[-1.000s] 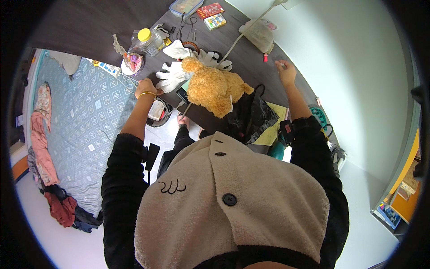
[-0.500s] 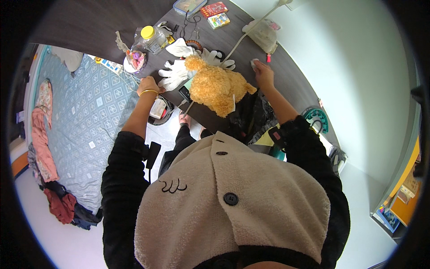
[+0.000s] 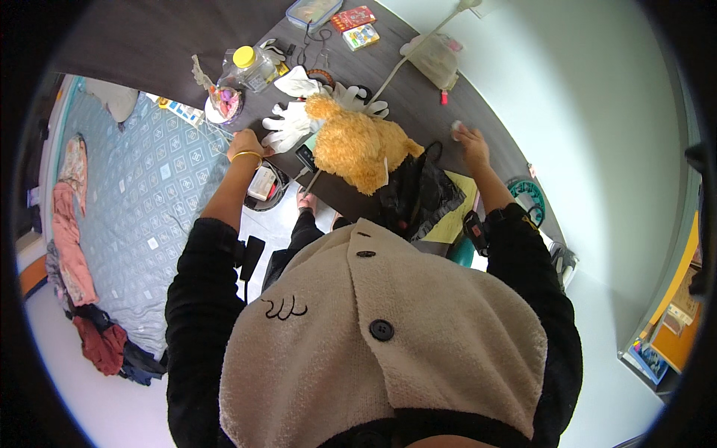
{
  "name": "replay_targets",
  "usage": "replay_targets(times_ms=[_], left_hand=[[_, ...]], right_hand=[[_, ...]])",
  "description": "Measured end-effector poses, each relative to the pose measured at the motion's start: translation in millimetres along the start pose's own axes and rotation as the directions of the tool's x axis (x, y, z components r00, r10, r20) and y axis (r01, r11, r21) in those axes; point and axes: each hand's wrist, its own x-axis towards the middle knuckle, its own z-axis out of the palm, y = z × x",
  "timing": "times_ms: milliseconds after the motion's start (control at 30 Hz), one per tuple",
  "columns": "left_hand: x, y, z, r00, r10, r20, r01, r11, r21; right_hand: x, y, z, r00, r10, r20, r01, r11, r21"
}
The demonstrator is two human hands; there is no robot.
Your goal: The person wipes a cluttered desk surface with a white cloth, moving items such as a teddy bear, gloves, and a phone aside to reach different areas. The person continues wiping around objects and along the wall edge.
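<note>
My right hand [image 3: 472,144] is above the right part of the dark desk [image 3: 441,112]. Its fingers pinch a small crumpled white tissue [image 3: 456,128] against the desk top. At the desk's left edge, my left hand [image 3: 247,142] rests with fingers curled over the edge; their tips are hidden. White gloves [image 3: 287,128] lie just right of it. Between my hands is a fluffy orange-brown plush toy [image 3: 355,145], partly covering the gloves. A black plastic bag [image 3: 422,194] and a yellow sheet [image 3: 455,213] lie near the toy and my right forearm.
Behind my left hand stand a clear jar with a yellow lid [image 3: 244,57] and a small decorated basket [image 3: 224,106]. A lamp arm [image 3: 407,60] crosses the desk beside a bagged item [image 3: 435,63]. Small boxes [image 3: 361,37] lie farther back. A bed [image 3: 157,172] is at left.
My right hand has slid to the right and slightly nearer with the tissue, away from the plush toy. More of the black bag and yellow sheet shows. My left hand has stayed in place.
</note>
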Motion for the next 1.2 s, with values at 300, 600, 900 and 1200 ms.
replay_targets(times_ms=[300, 600, 900, 1200], left_hand=[[-0.4, -2.0, 2.2, 0.999, 0.011, -0.053, -0.013, 0.999, -0.029], [-8.8, -1.1, -3.1, 1.000, 0.012, -0.026, -0.013, 0.999, -0.035], [-6.7, -1.0, -4.0, 0.999, -0.033, 0.017, 0.035, 0.995, -0.095], [-14.2, -9.2, -3.2, 0.998, 0.040, -0.057, -0.046, 0.993, -0.105]], right_hand=[[-12.3, 12.6, 13.9, 0.687, 0.721, 0.086, -0.683, 0.682, -0.263], [118.2, -72.6, 45.1, 0.994, 0.098, -0.039, -0.093, 0.990, 0.105], [200.5, -108.8, 67.1, 0.995, -0.098, -0.010, 0.086, 0.812, 0.577], [66.7, -32.1, 10.6, 0.968, -0.176, 0.178, 0.163, 0.983, 0.087]])
